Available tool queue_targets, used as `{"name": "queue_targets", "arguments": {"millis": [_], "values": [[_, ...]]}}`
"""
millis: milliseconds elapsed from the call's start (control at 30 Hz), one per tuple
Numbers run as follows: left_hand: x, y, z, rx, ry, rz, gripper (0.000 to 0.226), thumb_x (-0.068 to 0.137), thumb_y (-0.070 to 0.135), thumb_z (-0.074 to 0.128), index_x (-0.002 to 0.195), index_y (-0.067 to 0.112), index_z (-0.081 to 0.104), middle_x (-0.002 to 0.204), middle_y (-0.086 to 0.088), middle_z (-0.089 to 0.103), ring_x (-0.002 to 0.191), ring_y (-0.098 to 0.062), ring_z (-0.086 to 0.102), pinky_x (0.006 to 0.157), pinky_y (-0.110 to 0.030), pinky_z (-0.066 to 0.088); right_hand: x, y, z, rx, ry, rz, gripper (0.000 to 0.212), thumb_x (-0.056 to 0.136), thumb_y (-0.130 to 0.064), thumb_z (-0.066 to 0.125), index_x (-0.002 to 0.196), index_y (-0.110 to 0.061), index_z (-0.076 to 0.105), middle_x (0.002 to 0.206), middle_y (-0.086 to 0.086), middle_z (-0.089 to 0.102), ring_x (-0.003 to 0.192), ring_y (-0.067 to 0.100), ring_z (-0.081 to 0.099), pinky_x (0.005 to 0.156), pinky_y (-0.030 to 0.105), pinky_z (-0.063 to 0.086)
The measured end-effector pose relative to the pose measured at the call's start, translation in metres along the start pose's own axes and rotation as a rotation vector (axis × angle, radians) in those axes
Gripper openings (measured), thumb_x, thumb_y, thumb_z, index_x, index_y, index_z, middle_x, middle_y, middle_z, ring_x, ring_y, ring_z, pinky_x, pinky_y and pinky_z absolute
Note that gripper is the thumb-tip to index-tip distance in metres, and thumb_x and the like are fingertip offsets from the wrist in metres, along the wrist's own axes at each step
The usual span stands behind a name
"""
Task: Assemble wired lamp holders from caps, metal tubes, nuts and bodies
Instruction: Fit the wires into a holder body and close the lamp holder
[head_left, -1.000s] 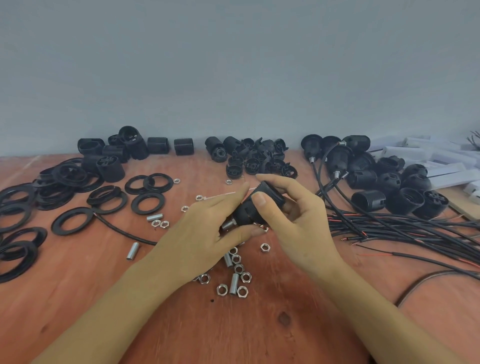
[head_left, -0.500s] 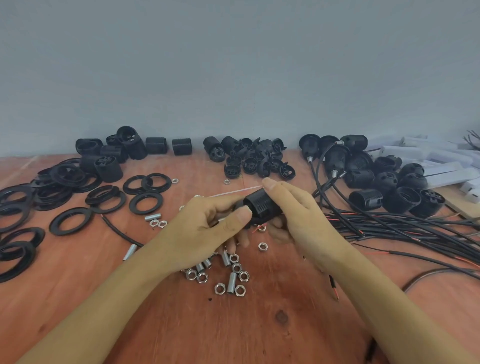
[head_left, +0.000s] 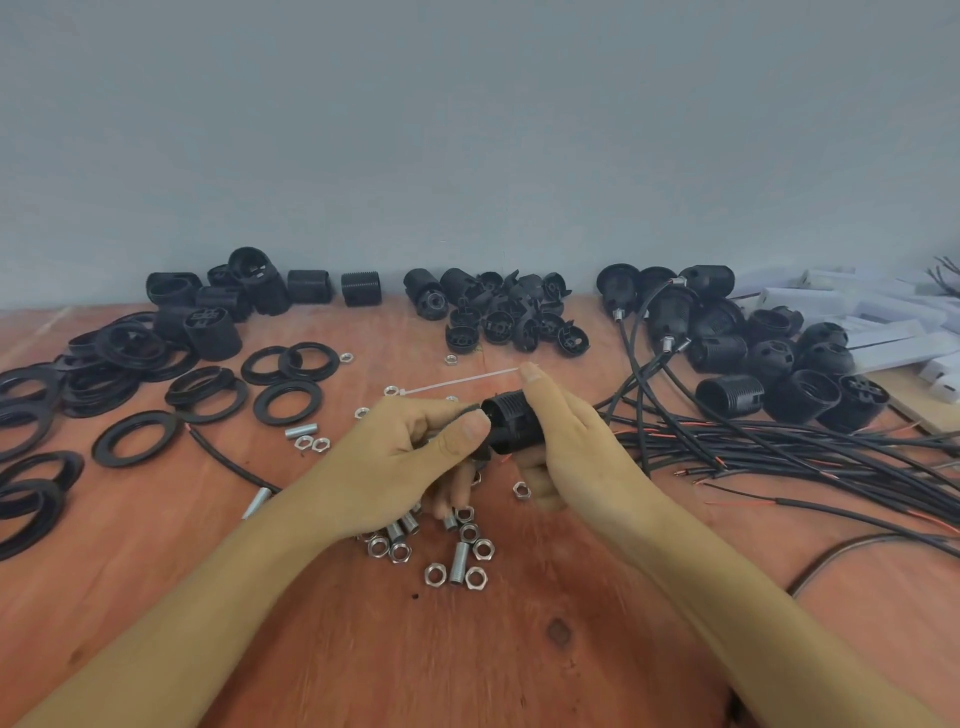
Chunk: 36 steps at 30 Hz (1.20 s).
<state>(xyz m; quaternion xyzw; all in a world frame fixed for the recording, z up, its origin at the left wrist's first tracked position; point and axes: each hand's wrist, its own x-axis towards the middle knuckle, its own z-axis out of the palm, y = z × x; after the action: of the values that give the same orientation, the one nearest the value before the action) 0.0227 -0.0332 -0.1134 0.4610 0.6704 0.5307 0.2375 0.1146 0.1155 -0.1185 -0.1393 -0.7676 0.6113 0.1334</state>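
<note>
Turned level since before, 1 black body (head_left: 511, 423) is gripped by left hand (head_left: 395, 467) and right hand (head_left: 582, 457).

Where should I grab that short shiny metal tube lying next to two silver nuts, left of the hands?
Pinch the short silver metal tube across its middle, coming straight down from above. It lies flat on the reddish wooden table with its top clear, while two silver hex nuts crowd its near side and would likely block a sideways reach.
</note>
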Motion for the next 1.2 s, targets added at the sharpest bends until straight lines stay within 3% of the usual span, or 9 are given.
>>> {"name": "queue_targets", "arguments": {"millis": [233, 433, 600, 667, 700, 733, 833, 1067, 1200], "values": [[0.003, -0.004, 0.002, 0.008, 0.025, -0.023, 0.027, 0.092, 0.040, 0.046, 0.084, 0.041, 0.072, 0.052, -0.002, 0.063, 0.042, -0.008, 0.055, 0.046, -0.016, 0.043, 0.000, 0.004, 0.004, -0.026, 0.041, -0.009, 0.042, 0.101, -0.052, 0.031, 0.076, -0.022, 0.045, 0.045, -0.016, 0.039, 0.041, 0.001, 0.037, 0.045, 0.020, 0.034], [0.004, -0.010, 0.003, 0.083, 0.077, -0.021, 0.040, 0.086, 0.049, 0.052, 0.101, 0.016, 0.070, 0.050, -0.001, 0.062, 0.042, -0.011, 0.055, 0.045, -0.014, 0.040, 0.000, 0.007, 0.007, -0.136, 0.134, -0.104, 0.037, 0.102, -0.047, 0.031, 0.084, -0.021, 0.050, 0.076, -0.007, 0.051, 0.060, -0.002, 0.047, 0.061, 0.012, 0.039], [0.003, -0.012, 0.001, 0.135, 0.102, 0.015, 0.032, 0.088, 0.055, 0.058, 0.102, 0.030, 0.071, 0.052, 0.001, 0.063, 0.044, -0.011, 0.058, 0.046, -0.015, 0.043, -0.005, 0.011, 0.010, -0.125, 0.126, -0.130, 0.034, 0.099, -0.053, 0.031, 0.094, -0.026, 0.051, 0.077, -0.013, 0.056, 0.065, -0.008, 0.052, 0.064, 0.016, 0.039], [0.004, -0.011, 0.002, 0.153, 0.124, 0.071, 0.026, 0.087, 0.058, 0.061, 0.103, 0.040, 0.071, 0.055, 0.007, 0.064, 0.047, -0.004, 0.057, 0.049, -0.014, 0.044, 0.004, 0.004, 0.010, -0.141, 0.170, -0.223, 0.033, 0.104, -0.042, 0.031, 0.091, -0.021, 0.054, 0.077, -0.015, 0.056, 0.059, -0.001, 0.051, 0.059, 0.021, 0.040], [0.004, -0.011, 0.001, 0.191, 0.156, 0.119, 0.022, 0.086, 0.056, 0.061, 0.105, 0.046, 0.069, 0.060, 0.013, 0.065, 0.050, 0.000, 0.057, 0.052, -0.011, 0.044, 0.011, -0.001, 0.009, -0.144, 0.266, -0.292, 0.033, 0.106, -0.029, 0.033, 0.088, -0.014, 0.055, 0.077, -0.009, 0.055, 0.055, 0.003, 0.047, 0.067, 0.041, 0.046], [0.004, -0.010, 0.000, 0.254, 0.205, 0.173, 0.022, 0.086, 0.054, 0.062, 0.108, 0.049, 0.065, 0.067, 0.019, 0.067, 0.056, 0.001, 0.060, 0.056, -0.008, 0.043, 0.021, -0.001, 0.004, -0.065, 0.348, -0.322, 0.033, 0.106, -0.022, 0.033, 0.085, -0.010, 0.057, 0.075, -0.004, 0.053, 0.051, 0.007, 0.044, 0.066, 0.005, 0.031], [0.003, -0.016, -0.007, 0.467, 0.381, 0.305, 0.032, 0.089, 0.051, 0.056, 0.120, 0.043, 0.057, 0.091, 0.021, 0.069, 0.077, -0.006, 0.065, 0.066, -0.009, 0.046, 0.021, 0.006, -0.003, 0.102, 0.227, -0.179, 0.038, 0.104, -0.043, 0.026, 0.100, -0.025, 0.059, 0.070, -0.003, 0.058, 0.054, 0.005, 0.049, 0.052, 0.015, 0.041], [-0.001, -0.030, -0.006, 0.543, 0.494, 0.473, 0.048, 0.099, 0.061, 0.033, 0.124, 0.023, 0.048, 0.066, 0.001, 0.060, 0.053, -0.011, 0.054, 0.049, -0.015, 0.041, 0.030, 0.014, -0.005, -0.358, 0.154, -0.404, 0.015, 0.096, -0.020, 0.058, 0.109, -0.026, 0.062, 0.084, -0.012, 0.064, 0.071, -0.001, 0.058, 0.061, 0.012, 0.045], [-0.005, -0.029, -0.008, 0.538, 0.539, 0.520, 0.047, 0.100, 0.057, 0.032, 0.124, 0.019, 0.044, 0.080, 0.016, 0.057, 0.065, -0.003, 0.057, 0.057, -0.010, 0.042, 0.043, 0.000, 0.009, -0.956, -0.186, -0.553, 0.031, 0.088, -0.051, 0.062, 0.111, -0.031, 0.065, 0.103, -0.009, 0.062, 0.092, 0.016, 0.057, 0.080, 0.039, 0.049]]}}
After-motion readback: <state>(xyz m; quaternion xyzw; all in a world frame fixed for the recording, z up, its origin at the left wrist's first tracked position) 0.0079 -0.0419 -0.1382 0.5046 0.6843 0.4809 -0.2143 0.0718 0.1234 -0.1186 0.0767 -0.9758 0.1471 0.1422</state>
